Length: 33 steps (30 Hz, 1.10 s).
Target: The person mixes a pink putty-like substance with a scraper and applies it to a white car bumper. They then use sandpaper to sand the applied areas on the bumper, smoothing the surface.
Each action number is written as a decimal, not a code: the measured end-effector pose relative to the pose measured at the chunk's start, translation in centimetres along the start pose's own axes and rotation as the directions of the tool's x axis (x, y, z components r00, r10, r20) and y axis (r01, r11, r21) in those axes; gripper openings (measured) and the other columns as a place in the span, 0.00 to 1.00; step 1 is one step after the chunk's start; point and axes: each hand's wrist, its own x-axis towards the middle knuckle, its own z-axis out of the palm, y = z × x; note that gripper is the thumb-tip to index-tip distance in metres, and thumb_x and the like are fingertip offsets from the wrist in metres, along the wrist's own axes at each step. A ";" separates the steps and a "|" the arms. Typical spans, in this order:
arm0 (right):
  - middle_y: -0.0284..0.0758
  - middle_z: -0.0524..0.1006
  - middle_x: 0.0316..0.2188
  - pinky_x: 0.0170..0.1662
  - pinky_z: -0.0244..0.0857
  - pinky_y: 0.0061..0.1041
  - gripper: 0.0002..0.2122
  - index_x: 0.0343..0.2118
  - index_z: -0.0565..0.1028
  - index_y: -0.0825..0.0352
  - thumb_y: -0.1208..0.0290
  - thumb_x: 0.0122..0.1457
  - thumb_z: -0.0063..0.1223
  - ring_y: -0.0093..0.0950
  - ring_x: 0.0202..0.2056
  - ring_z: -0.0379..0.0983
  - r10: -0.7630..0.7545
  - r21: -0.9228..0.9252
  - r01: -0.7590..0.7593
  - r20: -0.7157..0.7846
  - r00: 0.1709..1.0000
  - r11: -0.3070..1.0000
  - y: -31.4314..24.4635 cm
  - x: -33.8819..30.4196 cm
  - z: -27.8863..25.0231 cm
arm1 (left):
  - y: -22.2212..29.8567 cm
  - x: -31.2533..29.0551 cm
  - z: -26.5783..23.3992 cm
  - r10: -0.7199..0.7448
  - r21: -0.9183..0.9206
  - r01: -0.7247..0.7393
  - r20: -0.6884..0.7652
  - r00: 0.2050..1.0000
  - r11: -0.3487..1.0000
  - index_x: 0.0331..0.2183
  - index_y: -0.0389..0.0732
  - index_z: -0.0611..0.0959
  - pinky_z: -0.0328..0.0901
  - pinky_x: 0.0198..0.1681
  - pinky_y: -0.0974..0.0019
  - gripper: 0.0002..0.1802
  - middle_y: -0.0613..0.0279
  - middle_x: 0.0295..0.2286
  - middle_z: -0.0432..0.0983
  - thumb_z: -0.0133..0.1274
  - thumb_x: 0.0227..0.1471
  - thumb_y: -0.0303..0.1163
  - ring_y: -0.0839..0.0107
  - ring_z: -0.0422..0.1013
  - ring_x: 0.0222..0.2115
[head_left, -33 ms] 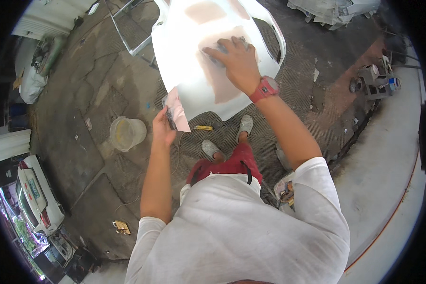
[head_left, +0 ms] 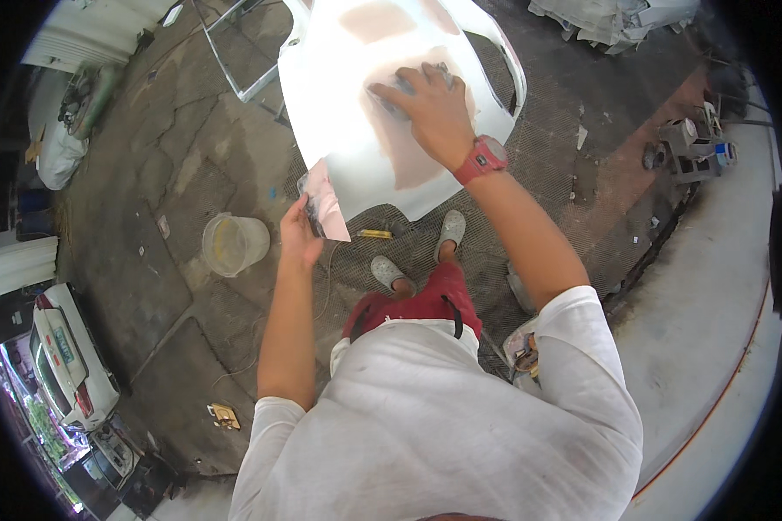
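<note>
In front of me a large white car body panel (head_left: 321, 104) is raised off the floor, with dull brownish-pink patches (head_left: 408, 161) on it. My right hand (head_left: 439, 117), with a red watch at the wrist, lies on the middle patch. Its bent, slightly spread fingers press a grey piece of sandpaper (head_left: 400, 87) against the surface; most of it is covered by the hand. By the panel's near left corner, my left hand (head_left: 297, 233) grips a sheet of sandpaper (head_left: 326, 204) with a pale pink side and a dark edge.
A translucent bucket (head_left: 236, 245) stands on the floor at left. A yellow-handled tool (head_left: 375, 234) lies by my feet. The metal stand (head_left: 243, 82) juts out at far left of the panel. Cans sit on a small grey stool (head_left: 695, 161) at right, near the pale wall (head_left: 712, 260).
My right hand has shifted very slightly up and to the left on the patch. The left hand and its sheet stay about where they were.
</note>
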 end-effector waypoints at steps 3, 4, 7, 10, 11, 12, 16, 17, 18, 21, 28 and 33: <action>0.34 0.72 0.60 0.60 0.55 0.66 0.32 0.62 0.74 0.38 0.82 0.59 0.45 0.49 0.65 0.62 -0.010 -0.009 0.009 -0.059 0.998 1.000 0.2 -0.5 2.4 | 0.0 0.6 0.0 -0.007 0.011 0.007 -0.001 1.000 1.000 0.61 0.32 0.72 0.64 0.63 0.52 0.28 0.54 0.58 0.74 0.50 0.67 0.39 0.56 0.71 0.57; 0.34 0.72 0.60 0.60 0.54 0.68 0.30 0.62 0.75 0.38 0.80 0.60 0.46 0.50 0.65 0.62 -0.005 0.000 0.005 -0.075 0.997 1.000 0.3 -0.7 2.9 | 0.1 0.9 0.1 0.001 0.013 -0.001 -0.004 1.000 1.000 0.61 0.32 0.73 0.64 0.63 0.52 0.28 0.54 0.58 0.74 0.50 0.67 0.39 0.56 0.71 0.57; 0.32 0.73 0.59 0.60 0.56 0.65 0.30 0.61 0.75 0.38 0.80 0.60 0.46 0.47 0.64 0.64 -0.059 -0.036 0.060 0.016 0.998 0.998 0.9 -3.0 2.4 | 0.0 1.3 0.0 0.008 0.006 -0.007 -0.013 1.000 1.000 0.60 0.32 0.73 0.64 0.63 0.52 0.27 0.53 0.57 0.75 0.50 0.67 0.39 0.55 0.72 0.57; 0.32 0.76 0.56 0.59 0.59 0.55 0.34 0.62 0.75 0.38 0.84 0.56 0.45 0.41 0.63 0.67 -0.032 -0.009 0.032 -0.005 0.999 0.999 1.7 -1.0 0.3 | -0.1 1.7 -0.5 0.000 0.001 0.000 0.003 1.000 1.000 0.60 0.32 0.74 0.65 0.62 0.52 0.28 0.52 0.56 0.76 0.50 0.67 0.40 0.56 0.72 0.56; 0.31 0.76 0.56 0.58 0.61 0.52 0.32 0.61 0.76 0.39 0.84 0.57 0.45 0.38 0.61 0.69 -0.010 0.008 0.010 -0.047 0.999 1.000 1.9 0.4 0.0 | -0.1 1.7 -0.7 0.005 0.002 -0.005 0.011 1.000 1.000 0.60 0.32 0.74 0.65 0.61 0.52 0.28 0.52 0.56 0.76 0.50 0.66 0.40 0.56 0.72 0.56; 0.31 0.76 0.56 0.58 0.61 0.52 0.32 0.60 0.77 0.40 0.84 0.57 0.45 0.38 0.61 0.69 -0.013 -0.016 0.012 -0.053 0.999 1.000 2.4 1.3 0.3 | -0.3 1.9 -0.4 0.007 0.009 -0.007 0.029 1.000 1.000 0.60 0.32 0.74 0.66 0.61 0.51 0.28 0.52 0.55 0.76 0.50 0.66 0.40 0.56 0.73 0.56; 0.30 0.76 0.56 0.56 0.62 0.51 0.32 0.59 0.78 0.40 0.84 0.56 0.45 0.38 0.60 0.70 -0.061 -0.043 0.058 -0.084 0.995 0.997 2.4 1.4 2.0 | -0.2 1.2 0.3 0.013 0.041 -0.013 -0.002 1.000 0.999 0.61 0.31 0.73 0.64 0.62 0.49 0.29 0.52 0.56 0.75 0.50 0.66 0.41 0.54 0.72 0.56; 0.30 0.76 0.56 0.55 0.63 0.51 0.32 0.59 0.78 0.40 0.84 0.56 0.45 0.37 0.60 0.70 -0.079 -0.038 0.076 -0.096 0.992 0.996 2.3 0.7 2.3 | -0.2 1.3 0.3 0.011 0.031 -0.011 0.007 1.000 0.999 0.60 0.32 0.73 0.65 0.60 0.49 0.29 0.52 0.55 0.76 0.50 0.66 0.41 0.55 0.73 0.54; 0.30 0.76 0.56 0.55 0.63 0.51 0.32 0.59 0.78 0.40 0.84 0.56 0.45 0.37 0.60 0.70 -0.090 -0.042 0.088 -0.047 0.995 0.995 2.3 0.1 1.9 | -0.1 1.4 0.2 0.012 0.017 -0.013 0.015 1.000 1.000 0.60 0.32 0.74 0.67 0.59 0.49 0.28 0.53 0.54 0.77 0.50 0.66 0.40 0.55 0.74 0.53; 0.30 0.75 0.56 0.56 0.62 0.54 0.31 0.58 0.78 0.39 0.82 0.57 0.46 0.38 0.60 0.70 -0.102 -0.039 0.105 0.061 0.993 0.994 2.3 -0.4 0.7 | -0.1 1.9 -0.6 0.011 0.007 -0.011 -0.018 1.000 1.000 0.60 0.31 0.73 0.66 0.60 0.50 0.28 0.53 0.54 0.77 0.50 0.67 0.40 0.55 0.73 0.54; 0.28 0.76 0.55 0.55 0.64 0.57 0.26 0.55 0.80 0.36 0.77 0.62 0.47 0.38 0.58 0.72 -0.072 -0.007 0.072 -0.027 0.997 0.997 2.6 5.9 2.0 | 0.0 1.5 0.0 0.017 0.049 -0.017 0.000 1.000 0.999 0.61 0.31 0.73 0.62 0.64 0.51 0.29 0.53 0.58 0.74 0.50 0.66 0.40 0.55 0.70 0.58; 0.29 0.76 0.56 0.56 0.63 0.59 0.25 0.56 0.80 0.36 0.78 0.63 0.46 0.39 0.58 0.73 -0.066 0.038 0.066 0.011 0.998 0.997 2.3 4.8 3.2 | -0.2 2.0 -0.6 0.035 0.057 -0.035 -0.006 0.999 0.998 0.60 0.32 0.73 0.62 0.64 0.48 0.30 0.53 0.58 0.73 0.51 0.65 0.42 0.55 0.70 0.58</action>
